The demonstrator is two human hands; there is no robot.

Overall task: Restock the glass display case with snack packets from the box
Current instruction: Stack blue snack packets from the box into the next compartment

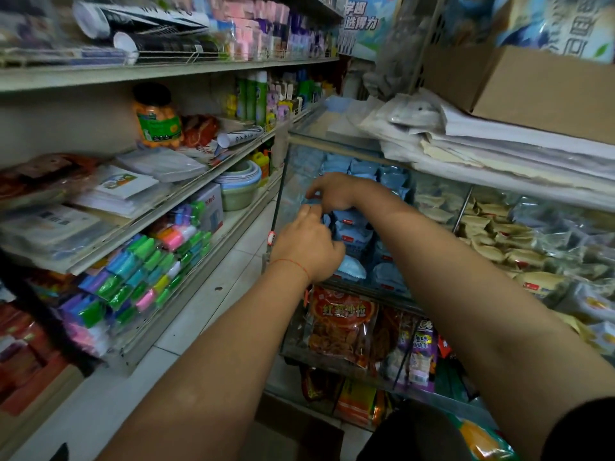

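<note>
A: So, blue packets (352, 227): where?

B: Inside the glass case (283, 194), left end compartment, stacked in a loose heap. More blue ones sit further back in the same compartment.

A: Hands?

B: Both reach into that compartment. Left hand (307, 249) is over the front of the heap, fingers curled down onto a packet; looks like it grips one, but the back of the hand hides the fingertips. A red thread is tied around its wrist.

A: Right?

B: Right hand (332, 193) is just behind the left one, above the heap, fingers bent and pinched together at the tips. Can't tell if anything is between them; too blurred.

A: Hands touching?

B: Very close, maybe touching at the fingers. Can't confirm.

A: Rest of the case?

B: Next compartment to the right of the blue heap holds tan packets (492, 241). Lower tier, under the blue heap, holds red snack bags (342, 324) and a purple bag (422, 354) to their right.

A: On top of the case?

B: Stacked papers (499, 151), with a cardboard box (532, 84) above them on the right.

A: Left of the case?

B: Metal shelves (166, 71) with stationery, colourful erasers (143, 274), an orange jar (156, 118), bowls (239, 184). White tile floor (206, 311) between shelves and case.
</note>
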